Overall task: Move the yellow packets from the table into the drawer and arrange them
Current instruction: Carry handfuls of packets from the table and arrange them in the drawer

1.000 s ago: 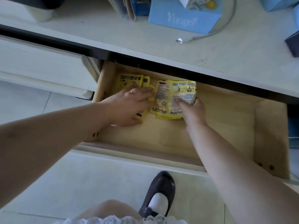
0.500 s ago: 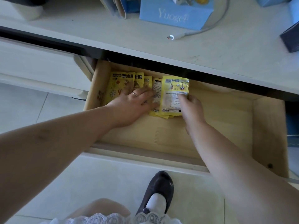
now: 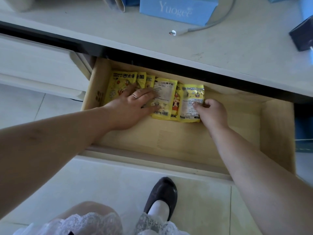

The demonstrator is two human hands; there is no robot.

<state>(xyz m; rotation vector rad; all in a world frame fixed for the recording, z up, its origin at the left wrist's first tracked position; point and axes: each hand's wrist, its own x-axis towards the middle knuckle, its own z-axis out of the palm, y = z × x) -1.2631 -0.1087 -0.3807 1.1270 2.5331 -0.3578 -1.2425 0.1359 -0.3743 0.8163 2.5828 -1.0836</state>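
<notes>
Several yellow packets (image 3: 118, 82) lie in an overlapping row along the back left of the open wooden drawer (image 3: 277, 133). My left hand (image 3: 132, 106) lies flat with spread fingers, pressing on the left and middle packets. My right hand (image 3: 211, 112) pinches the right edge of the rightmost yellow packet (image 3: 191, 102), which lies flat at the end of the row with its printed back up. No yellow packets show on the table top (image 3: 220, 48).
On the table stand a blue box (image 3: 176, 11), a grey cable with a plug (image 3: 172, 32) and a dark box (image 3: 301, 36) at the right edge. A shut drawer front (image 3: 33, 65) is at the left. My shoe (image 3: 160, 195) is below on the tiled floor.
My right hand has slid the rightmost packet to the right, spreading the stack into a row. My left hand has shifted right and flattened onto the packets.
</notes>
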